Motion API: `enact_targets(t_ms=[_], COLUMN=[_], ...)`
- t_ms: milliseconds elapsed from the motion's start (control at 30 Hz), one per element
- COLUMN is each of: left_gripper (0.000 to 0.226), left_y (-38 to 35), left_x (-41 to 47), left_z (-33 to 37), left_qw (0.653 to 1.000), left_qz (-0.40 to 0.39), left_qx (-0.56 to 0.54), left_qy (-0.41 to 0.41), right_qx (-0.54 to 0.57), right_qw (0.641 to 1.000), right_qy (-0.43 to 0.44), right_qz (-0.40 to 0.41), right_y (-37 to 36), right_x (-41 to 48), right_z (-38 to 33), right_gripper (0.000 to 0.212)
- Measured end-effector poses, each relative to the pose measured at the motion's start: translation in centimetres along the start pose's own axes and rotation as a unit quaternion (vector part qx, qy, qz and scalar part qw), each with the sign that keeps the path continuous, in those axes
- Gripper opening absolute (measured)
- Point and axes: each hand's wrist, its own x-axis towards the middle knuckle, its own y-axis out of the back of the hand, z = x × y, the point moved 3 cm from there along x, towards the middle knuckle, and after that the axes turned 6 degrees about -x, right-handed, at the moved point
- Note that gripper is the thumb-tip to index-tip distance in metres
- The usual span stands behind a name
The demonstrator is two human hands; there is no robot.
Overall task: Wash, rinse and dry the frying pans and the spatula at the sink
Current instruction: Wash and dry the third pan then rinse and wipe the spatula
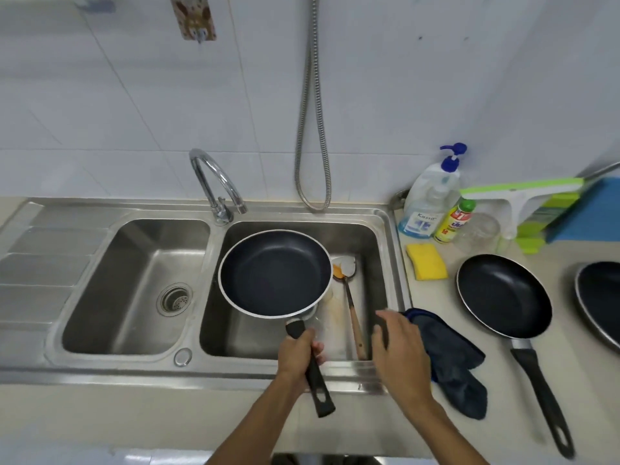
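Note:
My left hand [297, 355] grips the black handle of a dark frying pan [275, 273], held level over the right sink basin [379, 250]. A spatula [350, 297] with a wooden handle and an orange-stained head lies in that basin, to the right of the pan. My right hand [401, 350] hovers over the basin's right edge, fingers spread, empty, next to a dark blue cloth [453, 360] draped on the counter. A second frying pan [503, 295] rests on the counter to the right. A third pan [600, 297] is cut off by the right edge.
The faucet [214, 182] stands between the two basins; the left basin [134, 283] has a drain strainer. A yellow sponge [426, 261], a soap pump bottle [431, 196], a small detergent bottle [454, 221], a glass jar [479, 231] and a green squeegee [520, 196] sit behind the pans. A metal hose [310, 129] hangs on the wall.

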Motion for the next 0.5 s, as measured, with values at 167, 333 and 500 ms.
enact_targets(t_ms=[167,333,500], left_gripper=[0.035,0.037,0.037], left_y=[2.1,2.4,3.6], left_x=[0.7,-0.3,-1.2], left_z=[0.3,1.2,1.3], left_qw=[0.998,0.996,0.994], left_qz=[-0.011,-0.033,-0.069], left_qx=[0.053,0.083,0.083], left_qy=[-0.022,-0.031,-0.010], right_qx=[-0.204,-0.176,-0.122], right_qw=[0.979,0.982,0.990], right_qy=[-0.025,-0.022,-0.015], right_qz=[0.003,-0.056,-0.063], right_y=[0.2,-1.6,0.6], right_x=[0.1,-0.9,1.1], right_z=[10.8,14.7,12.7], right_gripper=[0.060,0.053,0.050])
